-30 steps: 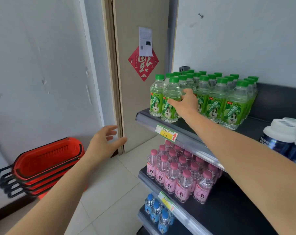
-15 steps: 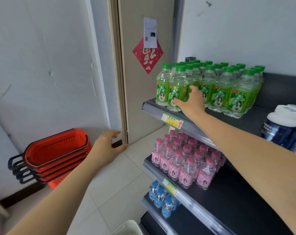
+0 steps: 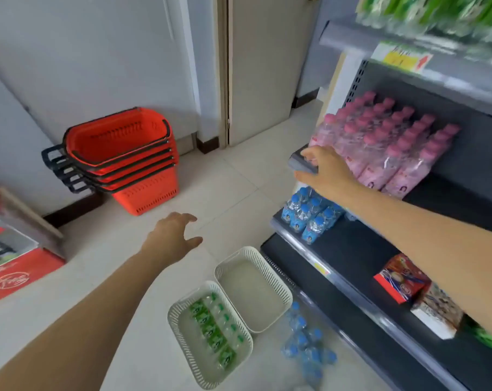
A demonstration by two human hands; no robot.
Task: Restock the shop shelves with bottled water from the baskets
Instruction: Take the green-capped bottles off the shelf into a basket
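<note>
step: fetch next bottles | left grip (image 3: 174, 235) released, fingers spread above the floor, short of the baskets | right grip (image 3: 326, 172) clasps middle shelf's front-left corner (image 3: 301, 162) | green-capped bottles (image 3: 213, 331) lie in white basket (image 3: 187, 344) on the floor, touching empty basket (image 3: 253, 292) | advice: brace on shelf, lower left grip, take one bottle by its body

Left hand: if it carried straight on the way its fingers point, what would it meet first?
Probably nothing near: the left hand hovers open over bare floor. It aims toward the shelf edge gripped by the right hand, but depth is unclear.
</note>
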